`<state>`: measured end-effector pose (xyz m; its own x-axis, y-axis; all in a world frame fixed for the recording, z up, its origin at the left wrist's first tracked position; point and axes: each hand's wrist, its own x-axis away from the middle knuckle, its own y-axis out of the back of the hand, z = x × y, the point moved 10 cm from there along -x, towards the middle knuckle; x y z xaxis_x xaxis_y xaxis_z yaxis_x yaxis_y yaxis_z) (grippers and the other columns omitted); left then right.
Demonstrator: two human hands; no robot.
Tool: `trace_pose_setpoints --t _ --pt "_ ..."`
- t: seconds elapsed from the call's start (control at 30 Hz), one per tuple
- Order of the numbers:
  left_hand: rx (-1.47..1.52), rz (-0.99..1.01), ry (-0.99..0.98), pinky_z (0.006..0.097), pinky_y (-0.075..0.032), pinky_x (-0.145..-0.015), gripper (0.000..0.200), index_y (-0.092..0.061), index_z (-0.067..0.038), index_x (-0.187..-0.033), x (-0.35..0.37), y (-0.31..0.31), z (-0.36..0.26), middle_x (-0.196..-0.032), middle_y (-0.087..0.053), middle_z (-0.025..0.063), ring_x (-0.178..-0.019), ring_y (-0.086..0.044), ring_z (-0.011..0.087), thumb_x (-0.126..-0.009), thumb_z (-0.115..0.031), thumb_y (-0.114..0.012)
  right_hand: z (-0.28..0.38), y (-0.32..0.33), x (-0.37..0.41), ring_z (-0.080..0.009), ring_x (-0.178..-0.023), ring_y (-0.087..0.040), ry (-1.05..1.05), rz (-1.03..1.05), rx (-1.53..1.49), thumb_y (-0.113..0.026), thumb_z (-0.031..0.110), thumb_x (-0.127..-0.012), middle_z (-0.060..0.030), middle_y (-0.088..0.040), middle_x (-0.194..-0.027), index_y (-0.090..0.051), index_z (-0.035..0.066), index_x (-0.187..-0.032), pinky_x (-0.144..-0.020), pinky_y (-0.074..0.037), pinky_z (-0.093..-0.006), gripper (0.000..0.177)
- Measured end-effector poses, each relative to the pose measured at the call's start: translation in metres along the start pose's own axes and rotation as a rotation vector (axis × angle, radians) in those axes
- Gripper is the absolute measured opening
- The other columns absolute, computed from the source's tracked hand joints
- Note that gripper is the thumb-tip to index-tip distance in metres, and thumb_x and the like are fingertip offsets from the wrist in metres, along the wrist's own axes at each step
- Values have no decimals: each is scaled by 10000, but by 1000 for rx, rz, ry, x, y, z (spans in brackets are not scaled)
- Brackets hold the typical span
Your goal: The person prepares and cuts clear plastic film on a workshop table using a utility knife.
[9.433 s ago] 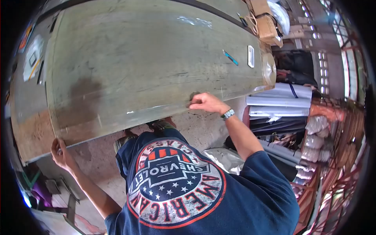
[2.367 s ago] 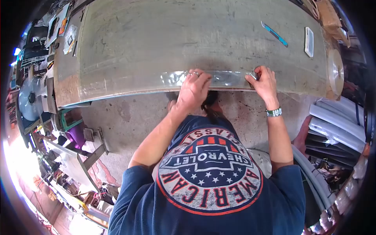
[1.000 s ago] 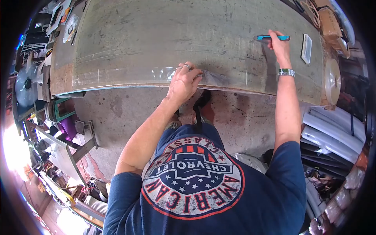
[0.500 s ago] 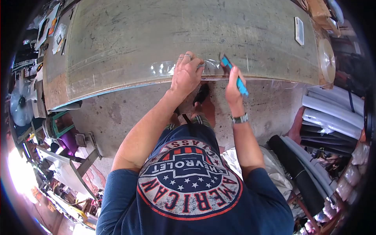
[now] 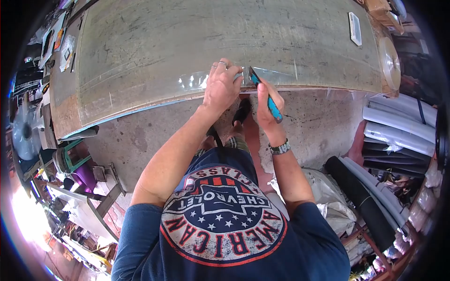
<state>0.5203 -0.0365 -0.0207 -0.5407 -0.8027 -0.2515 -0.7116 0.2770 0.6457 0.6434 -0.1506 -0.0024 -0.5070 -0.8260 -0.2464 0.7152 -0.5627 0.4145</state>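
A strip of clear plastic film (image 5: 191, 80) lies along the near edge of the worktable (image 5: 187, 33), shining where light catches it. My left hand (image 5: 222, 85) rests on this film with its fingers bent, thumb and forefinger closed at the film. My right hand (image 5: 269, 104) is wrapped around a turquoise and black utility knife (image 5: 274, 110). The knife's dark tip points away from me and sits at the film, just right of my left fingertips. More film extends to the right beyond the knife.
A white-framed rectangular piece (image 5: 355, 29) lies at the table's right end, near a roll of clear tape or film (image 5: 389, 63). Rolls of sheet material (image 5: 398, 124) are stacked at the right, with a dark roll (image 5: 361, 203) below. A green stool (image 5: 72, 157) stands at the left.
My right hand has brought the knife leftward and down onto the film beside my left hand. The left hand has stayed nearly in place.
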Motion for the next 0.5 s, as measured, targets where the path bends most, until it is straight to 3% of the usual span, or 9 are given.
trace_pose_setpoints --t 0.5 --pt "-1 21 3 467 -521 -934 213 -767 -45 -1064 -1 0 1 -1050 -640 154 -1043 -626 376 -864 -119 -774 16 -13 -18 -366 -875 -651 104 87 121 -623 89 -1021 -204 -718 -984 -714 -51 -1110 -792 -515 -433 189"
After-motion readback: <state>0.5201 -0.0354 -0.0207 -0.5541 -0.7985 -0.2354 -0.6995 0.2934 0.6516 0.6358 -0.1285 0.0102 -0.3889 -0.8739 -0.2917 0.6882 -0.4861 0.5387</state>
